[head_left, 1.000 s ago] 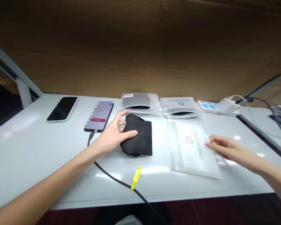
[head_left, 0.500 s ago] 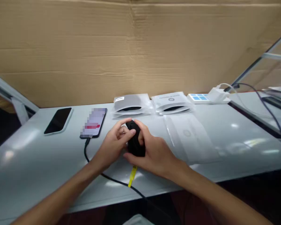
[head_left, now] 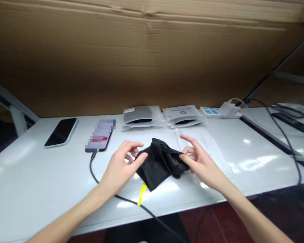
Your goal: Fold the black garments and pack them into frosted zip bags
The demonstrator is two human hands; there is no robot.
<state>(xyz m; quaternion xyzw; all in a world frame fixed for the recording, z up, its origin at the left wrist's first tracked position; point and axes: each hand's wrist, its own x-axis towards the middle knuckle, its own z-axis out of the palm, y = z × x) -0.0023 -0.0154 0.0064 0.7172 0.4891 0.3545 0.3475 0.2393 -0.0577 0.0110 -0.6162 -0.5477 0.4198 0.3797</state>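
Observation:
A piece of thin black cloth (head_left: pixel 158 165) is partly spread between my hands, bunched and folded on its right side, with a flatter corner pointing toward me. My left hand (head_left: pixel 124 160) has its left edge between the thumb and curled fingers; the index finger stands slightly apart. On the right, my right hand (head_left: pixel 199 162) pinches the upper right edge between thumb and a finger, its index finger raised. Beneath and beyond the right hand lies a clear plastic bag (head_left: pixel 212 145). What kind of cloth article it is, I cannot make out.
Two stacks of frosted plastic packets, left (head_left: pixel 142 118) and right (head_left: pixel 183 116), stand at the back. Two phones, dark-screened (head_left: pixel 61 132) and lit (head_left: pixel 101 135), lie left. A black cable (head_left: pixel 121 198) with a yellow tag (head_left: pixel 142 194) crosses the white table. A power strip (head_left: pixel 212 112) sits back right.
The black cloth was a compact bundle held close in both hands; now it is loosened and partly spread. My hands have moved apart, the right one further right.

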